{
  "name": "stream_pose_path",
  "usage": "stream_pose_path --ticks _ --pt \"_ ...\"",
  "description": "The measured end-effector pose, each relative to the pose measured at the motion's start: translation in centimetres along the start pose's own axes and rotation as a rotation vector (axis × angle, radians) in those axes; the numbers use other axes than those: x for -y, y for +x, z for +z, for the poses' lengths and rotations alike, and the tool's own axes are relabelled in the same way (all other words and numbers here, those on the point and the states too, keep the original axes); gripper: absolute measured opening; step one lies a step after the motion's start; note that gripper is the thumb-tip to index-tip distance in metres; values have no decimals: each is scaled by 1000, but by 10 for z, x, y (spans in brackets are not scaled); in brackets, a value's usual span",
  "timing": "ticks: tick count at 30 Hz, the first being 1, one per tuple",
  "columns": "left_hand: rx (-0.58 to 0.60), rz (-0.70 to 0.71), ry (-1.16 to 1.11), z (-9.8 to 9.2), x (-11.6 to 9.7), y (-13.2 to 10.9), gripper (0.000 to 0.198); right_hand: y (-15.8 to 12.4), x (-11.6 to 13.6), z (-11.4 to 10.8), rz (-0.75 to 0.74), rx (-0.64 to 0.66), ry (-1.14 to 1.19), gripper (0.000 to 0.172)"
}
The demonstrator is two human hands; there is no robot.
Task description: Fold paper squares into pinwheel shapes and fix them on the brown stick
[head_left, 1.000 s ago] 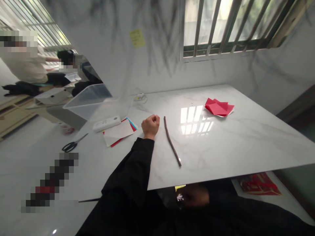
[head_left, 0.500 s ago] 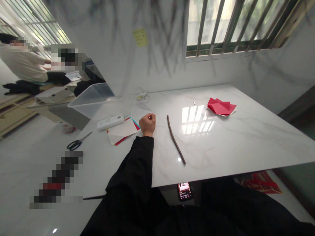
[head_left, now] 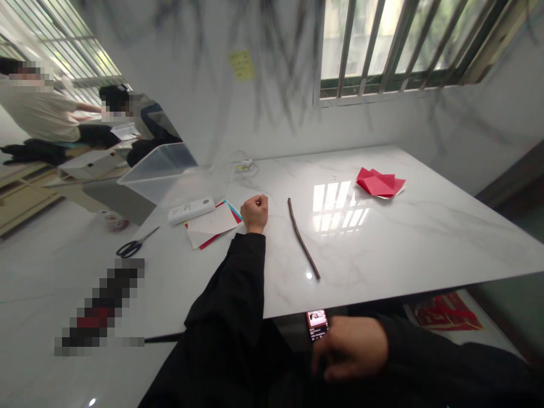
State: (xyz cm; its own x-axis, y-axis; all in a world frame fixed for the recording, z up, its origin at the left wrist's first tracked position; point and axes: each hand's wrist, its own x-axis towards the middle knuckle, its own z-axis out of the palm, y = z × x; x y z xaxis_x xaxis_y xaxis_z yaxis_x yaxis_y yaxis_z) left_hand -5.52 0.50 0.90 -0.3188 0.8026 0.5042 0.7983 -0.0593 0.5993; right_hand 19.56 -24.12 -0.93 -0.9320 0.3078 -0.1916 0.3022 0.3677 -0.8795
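One stick [head_left: 303, 238], one scissors [head_left: 135, 245], two paper piles [head_left: 212, 224], one phone [head_left: 318, 324].

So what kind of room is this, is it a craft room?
Probably a paper-craft workroom. On the white marble-look table lie folded red paper, a stack of coloured paper sheets and scissors. Other people sit at another table by the barred windows.

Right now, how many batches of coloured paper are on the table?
2. One stack lies just left of the left hand, beside the white box. The other, red paper, lies at the far right. More may hide under the stack.
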Motion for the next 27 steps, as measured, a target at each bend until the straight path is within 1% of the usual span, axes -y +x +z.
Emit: stream_pose_path --ticks 1,2,3,4,5,6,8,9,11,12,14,15,16,17,19,21,23,27 --pt "-1 4 -10 0 0 0 40 -5 11 -18 -29 -8 60 34" --pt "2 11 -19 0 -1 -1 40 -10 20 -39 -44 -92 66 31" --pt "8 20 -28 1 -1 -1 41 -15 26 -63 -49 -251 29 29" --pt "15 28 -36 1 -1 -1 41 -20 26 -89 -37 -448 -43 28" --pt "22 35 -41 1 -2 -2 41 -25 21 -116 -18 -655 -145 27" --pt "29 40 -44 1 -2 -2 41 -29 11 -143 7 -838 -267 28" --pt "42 42 -37 1 -3 -2 42 -39 -22 -191 104 -1104 -519 34" --pt "46 41 -28 1 -3 -1 42 -45 -42 -211 171 -1203 -622 37" --pt "50 42 -14 1 -3 -1 41 -57 -86 -240 360 -1327 -768 46" --pt "50 43 -11 1 -3 -1 41 -63 -107 -249 476 -1346 -811 52" --pt "51 43 -10 2 -2 0 41 -74 -143 -260 695 -1299 -834 68" --pt "53 45 -12 2 -2 0 42 -78 -157 -262 782 -1239 -809 70" --pt "54 48 -18 3 -2 0 42 -81 -167 -263 833 -1173 -789 68" --pt "53 51 -27 3 -2 0 42 -83 -175 -264 860 -1142 -784 64" --pt "47 56 -44 4 -1 0 42 -85 -181 -264 863 -1125 -796 52" --pt "44 56 -48 4 -2 0 42 -84 -180 -264 853 -1165 -817 46" --pt "48 53 -36 4 -2 0 43 -82 -176 -264 862 -1196 -817 43" --pt "49 48 -25 3 -4 0 43 -79 -168 -262 925 -1259 -792 40"
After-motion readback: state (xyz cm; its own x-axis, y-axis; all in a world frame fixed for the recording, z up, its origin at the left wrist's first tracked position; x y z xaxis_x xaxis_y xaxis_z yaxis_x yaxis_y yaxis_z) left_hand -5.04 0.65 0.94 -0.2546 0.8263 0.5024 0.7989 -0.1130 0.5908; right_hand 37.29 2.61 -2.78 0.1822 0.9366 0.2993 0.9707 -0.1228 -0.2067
